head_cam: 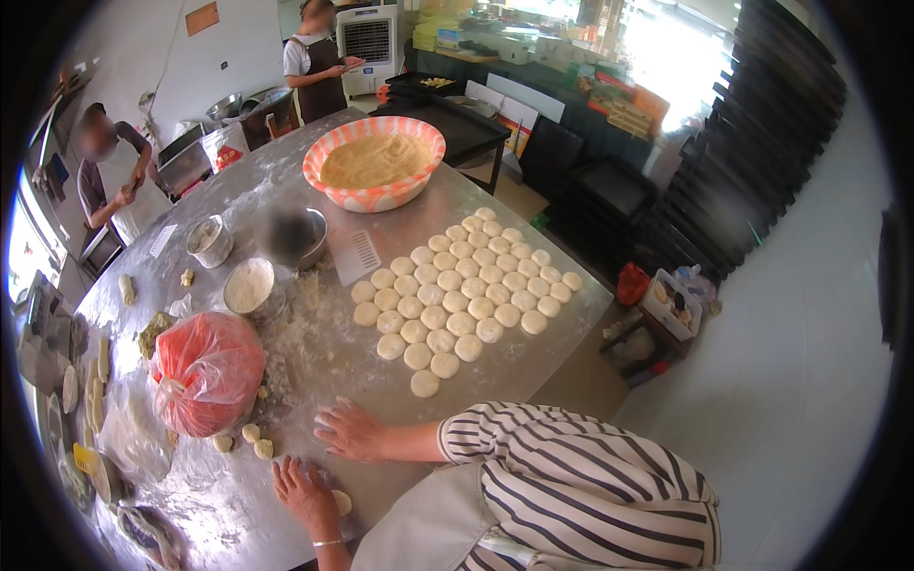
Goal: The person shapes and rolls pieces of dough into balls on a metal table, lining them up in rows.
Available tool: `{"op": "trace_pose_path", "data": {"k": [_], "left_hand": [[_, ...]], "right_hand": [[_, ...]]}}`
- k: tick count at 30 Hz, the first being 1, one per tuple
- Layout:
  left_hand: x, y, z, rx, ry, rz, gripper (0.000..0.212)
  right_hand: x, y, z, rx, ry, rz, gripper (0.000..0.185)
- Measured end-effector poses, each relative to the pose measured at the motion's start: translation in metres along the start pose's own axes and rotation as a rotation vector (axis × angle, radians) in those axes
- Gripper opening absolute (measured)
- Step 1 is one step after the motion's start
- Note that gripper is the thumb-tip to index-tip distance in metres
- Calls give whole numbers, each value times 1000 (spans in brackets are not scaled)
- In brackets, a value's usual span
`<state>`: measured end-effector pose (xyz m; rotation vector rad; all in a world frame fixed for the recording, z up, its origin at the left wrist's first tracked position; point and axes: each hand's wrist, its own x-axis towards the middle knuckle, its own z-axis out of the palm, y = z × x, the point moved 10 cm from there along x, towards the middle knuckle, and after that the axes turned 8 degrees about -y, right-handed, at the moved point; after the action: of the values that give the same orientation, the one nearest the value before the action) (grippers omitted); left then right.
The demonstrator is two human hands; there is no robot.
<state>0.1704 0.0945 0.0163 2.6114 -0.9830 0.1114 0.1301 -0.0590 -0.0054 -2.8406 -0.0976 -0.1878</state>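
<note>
My right hand (350,430) lies palm down on the floured metal worktable (493,375), its fingers somewhat apart. Nearer the table's edge is my left hand (303,492), fingers spread, with a bracelet at the wrist. A flat dough round (343,502) shows beside its palm. What lies under either palm is hidden. Small dough pieces (263,448) sit just beyond the left fingertips. Many flattened dough rounds (460,324) stand in rows past my right hand. A red plastic-wrapped bundle (207,375) rests in front of my hands.
An orange-and-white basin (375,196) holds a crumbly yellow mixture. A bowl of flour (248,287), metal containers (210,241) and a slotted scraper (357,257) stand nearby. Dough strips (96,396) lie at the left. Two people (118,171) are beyond the table. Dark trays (721,164) are stacked at right.
</note>
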Motion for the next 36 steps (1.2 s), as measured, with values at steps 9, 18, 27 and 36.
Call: {"op": "trace_pose_path", "data": {"k": [9,18,27,36], "left_hand": [[2,13,31,81,-68,59,42],[4,14,35,58,-93,89,39],[-24,-21,10,-448,-335,-239,44],[-40,-19,0,-402,-343,-164,36]], "right_hand": [[-2,1,29,-91,-209,21,54],[0,8,32,6,-120,71,55],[-50,30,28,42,-202,70,34],[-56,-3,-31,359,71,5,20]]}}
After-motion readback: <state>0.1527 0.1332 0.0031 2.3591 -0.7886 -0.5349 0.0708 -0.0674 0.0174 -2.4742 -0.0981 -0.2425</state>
